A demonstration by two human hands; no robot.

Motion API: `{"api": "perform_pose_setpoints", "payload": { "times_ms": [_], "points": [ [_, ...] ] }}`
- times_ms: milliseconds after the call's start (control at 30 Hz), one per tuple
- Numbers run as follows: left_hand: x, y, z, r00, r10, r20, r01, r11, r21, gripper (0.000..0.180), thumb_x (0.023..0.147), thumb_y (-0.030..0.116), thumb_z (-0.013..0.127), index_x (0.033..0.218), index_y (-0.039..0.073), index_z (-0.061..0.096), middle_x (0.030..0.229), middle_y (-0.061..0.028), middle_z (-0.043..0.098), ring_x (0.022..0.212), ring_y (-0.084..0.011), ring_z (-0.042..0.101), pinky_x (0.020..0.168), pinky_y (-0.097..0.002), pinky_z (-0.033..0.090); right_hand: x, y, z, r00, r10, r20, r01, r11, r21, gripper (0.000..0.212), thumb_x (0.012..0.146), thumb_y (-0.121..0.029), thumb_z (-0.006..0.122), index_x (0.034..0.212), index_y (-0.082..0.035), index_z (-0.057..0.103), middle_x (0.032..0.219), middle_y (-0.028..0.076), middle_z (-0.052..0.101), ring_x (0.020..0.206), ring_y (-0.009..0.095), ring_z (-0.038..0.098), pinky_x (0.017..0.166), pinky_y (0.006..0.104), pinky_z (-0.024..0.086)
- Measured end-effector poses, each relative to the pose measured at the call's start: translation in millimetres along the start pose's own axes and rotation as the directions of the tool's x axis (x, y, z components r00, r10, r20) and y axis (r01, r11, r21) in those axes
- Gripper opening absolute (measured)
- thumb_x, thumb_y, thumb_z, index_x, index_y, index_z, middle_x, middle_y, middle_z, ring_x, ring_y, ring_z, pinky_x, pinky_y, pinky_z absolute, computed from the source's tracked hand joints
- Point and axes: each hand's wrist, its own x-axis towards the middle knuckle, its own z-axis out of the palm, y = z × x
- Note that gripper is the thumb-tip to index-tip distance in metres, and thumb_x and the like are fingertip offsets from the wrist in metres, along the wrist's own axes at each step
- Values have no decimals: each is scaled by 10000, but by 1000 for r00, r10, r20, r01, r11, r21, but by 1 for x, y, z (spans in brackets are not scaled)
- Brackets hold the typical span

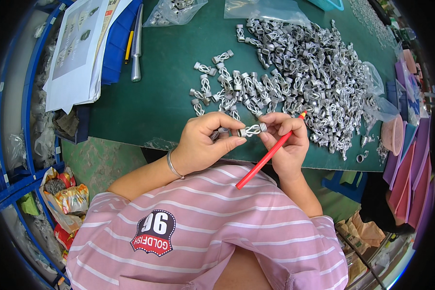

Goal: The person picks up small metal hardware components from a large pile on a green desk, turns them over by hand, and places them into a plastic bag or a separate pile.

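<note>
A small silver metal fitting (253,130), with ribbed collars at its ends and an open twisted middle, is held level between my two hands near the table's front edge. My left hand (196,143) pinches its left end between thumb and forefinger; another metal piece shows partly behind those fingers. At the other end, the fingertips of my right hand (289,151) close on the fitting. That same hand also grips a slim red pencil (257,170), slanting down to the left, with a yellow band near its upper end. Beyond my hands lies a large heap of similar fittings (314,72).
The green table (169,96) carries a blue tray (118,46) with papers (77,53), a metal rod tool (136,63) and a yellow pencil (129,47). Plastic bags (174,10) lie at the back. A pink bowl (392,134) is at right; blue shelving (29,92) stands left.
</note>
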Motion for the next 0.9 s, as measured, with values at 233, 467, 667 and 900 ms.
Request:
{"api": "perform_pose_setpoints", "payload": {
  "times_ms": [233,467,667,900],
  "points": [
    [-1,-6,4,995,-101,-13,100,994,-42,214,754,-9,679,956,-2,611,858,-21,602,702,-38,499,610,-178,405,2,-4,5,984,-168,62,171,984,-53,372,708,138,623,898,-67,379,1020,189,567,875,177,557,731,272,469],
    [0,2,2,990,-139,5,137,984,111,181,738,15,680,910,1,624,767,-26,611,646,-55,533,560,-206,433,5,-3,7,996,-48,-76,39,994,-106,271,901,-102,508,1117,-20,368,980,146,573,831,139,542,736,250,435],
    [-2,-10,2,992,-12,129,-50,885,464,159,691,45,663,833,0,608,692,-98,588,570,-185,574,513,-280,456,-4,4,-17,977,-212,15,198,880,-432,283,934,-237,426,973,16,547,750,80,556,602,93,451,528,223,357],
    [-2,-11,3,993,-10,118,-46,886,462,130,687,37,655,798,2,596,680,-100,584,570,-206,580,512,-296,461,-20,6,-10,991,-128,38,130,874,-468,91,824,-19,532,737,-3,512,610,60,529,489,134,455,464,256,361]
  ]
}}
